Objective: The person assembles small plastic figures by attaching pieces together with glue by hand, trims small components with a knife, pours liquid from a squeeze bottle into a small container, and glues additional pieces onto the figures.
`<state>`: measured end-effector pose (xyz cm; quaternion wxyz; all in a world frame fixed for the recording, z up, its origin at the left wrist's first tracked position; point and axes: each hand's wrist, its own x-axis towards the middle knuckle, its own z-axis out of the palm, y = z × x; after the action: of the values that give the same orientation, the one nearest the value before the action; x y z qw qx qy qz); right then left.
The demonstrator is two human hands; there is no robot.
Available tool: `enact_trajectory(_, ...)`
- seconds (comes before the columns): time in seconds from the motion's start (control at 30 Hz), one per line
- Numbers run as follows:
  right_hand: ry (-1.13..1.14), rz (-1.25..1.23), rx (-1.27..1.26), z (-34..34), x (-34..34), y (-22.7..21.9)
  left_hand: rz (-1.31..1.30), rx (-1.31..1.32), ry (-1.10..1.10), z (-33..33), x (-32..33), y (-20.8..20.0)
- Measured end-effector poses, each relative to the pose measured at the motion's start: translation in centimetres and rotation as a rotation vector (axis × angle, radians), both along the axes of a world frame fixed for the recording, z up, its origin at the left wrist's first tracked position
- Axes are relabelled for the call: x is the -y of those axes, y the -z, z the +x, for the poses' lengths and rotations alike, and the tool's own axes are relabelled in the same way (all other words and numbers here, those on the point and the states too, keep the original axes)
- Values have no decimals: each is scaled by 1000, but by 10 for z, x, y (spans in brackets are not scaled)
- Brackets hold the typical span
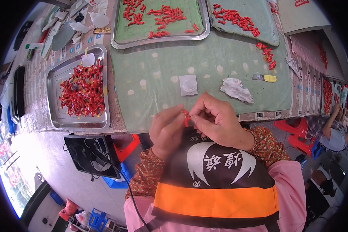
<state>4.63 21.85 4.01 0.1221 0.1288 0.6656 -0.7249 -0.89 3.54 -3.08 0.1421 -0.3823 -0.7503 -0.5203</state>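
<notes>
Between my two hands, just off the table's near edge, is a small shiny red piece [186, 117] with a knobbly shape. My left hand [167, 127] pinches it from the left. The thumb and forefinger of my right hand [214, 120] are closed together at its right side; what they grip there is too small to make out. Beyond my hands a small square pad with a round clear dish [188, 85] lies on the green cloth [143, 104]. A crumpled white rag [237, 90] lies to the right of it.
At left, a metal tray [54, 108] holds a heap of red pieces. A green-lined tray [120, 47] and a green board [272, 36] carry more at the back. Near the rag lies a small yellow-ended tool [270, 78]. A co-worker [332, 131] sits at far right.
</notes>
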Motion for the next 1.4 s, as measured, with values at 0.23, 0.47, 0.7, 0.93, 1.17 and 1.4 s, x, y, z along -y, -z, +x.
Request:
enact_trajectory(0.23, -46, 101, -42, 4, -3, 10, -133, -198, 50, -5, 7, 5)
enact_trajectory(0.47, -46, 184, -54, 4, -1, 16, -179, -240, 88, -5, 10, 14)
enact_trajectory(0.7, -20, 148, -33, 4, 1, 23, -192, -240, 90, -6, 10, 16)
enact_trajectory(0.93, -37, 97, 26, 4, 0, 29, -222, -255, 113, -8, 12, 15)
enact_trajectory(1.17, -80, -17, 157, -3, -8, 17, -197, -254, 128, -8, 11, 16)
enact_trajectory(1.4, -23, -320, 370, -3, -18, 18, -187, -284, 153, -9, 10, 14)
